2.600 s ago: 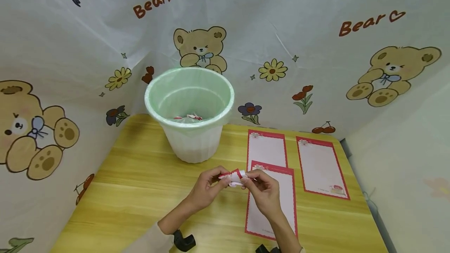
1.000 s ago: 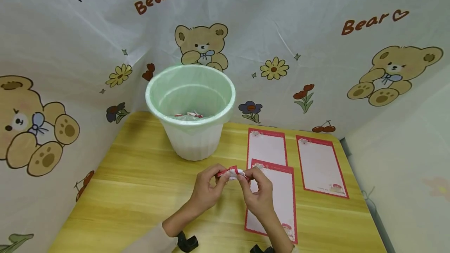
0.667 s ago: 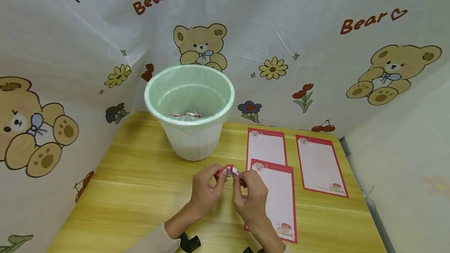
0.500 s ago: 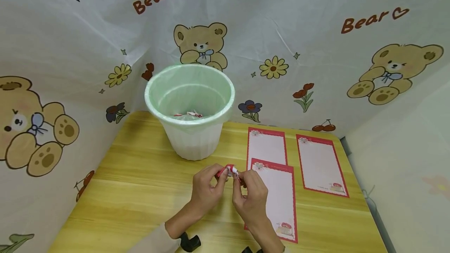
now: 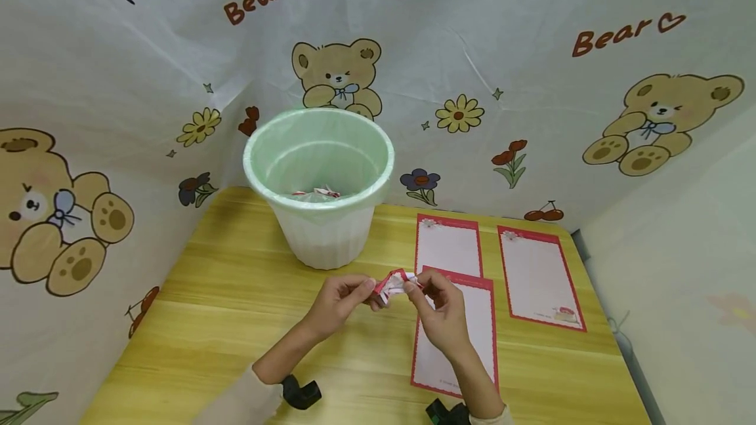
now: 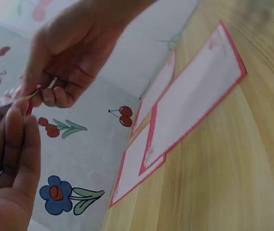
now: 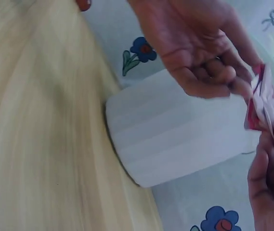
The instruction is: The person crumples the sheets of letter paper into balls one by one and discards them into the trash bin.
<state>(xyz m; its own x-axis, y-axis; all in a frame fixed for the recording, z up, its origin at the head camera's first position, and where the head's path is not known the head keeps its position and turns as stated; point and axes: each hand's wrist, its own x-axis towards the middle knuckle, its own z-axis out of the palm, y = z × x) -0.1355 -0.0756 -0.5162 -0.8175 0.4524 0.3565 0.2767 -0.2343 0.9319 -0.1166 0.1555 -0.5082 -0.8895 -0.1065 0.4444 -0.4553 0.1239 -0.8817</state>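
Between both hands, above the table, is a crumpled sheet of red-bordered white paper (image 5: 394, 283), creased and bunched small. My left hand (image 5: 338, 303) pinches its left end between thumb and fingers. The right hand (image 5: 444, 313) pinches the other end, thumb toward me. In the right wrist view the paper (image 7: 262, 103) appears folded, with red edges, between the two sets of fingertips. Below and behind the right hand lies a flat red-bordered sheet (image 5: 455, 353), partly covered by that hand and forearm.
A pale green-lined white bin (image 5: 331, 235) stands at the back left of the wooden table (image 5: 236, 320), with crumpled red-and-white paper (image 5: 321, 193) inside. Two more red-bordered sheets, a middle one (image 5: 449, 248) and a right one (image 5: 542, 281), lie at the right. A bear-print cloth (image 5: 366, 5) hangs behind.
The paper was rolled and squeezed tight between the hands; now it looks looser and wider. The hands have drawn apart, the right one moving right and the left wrist moving left.
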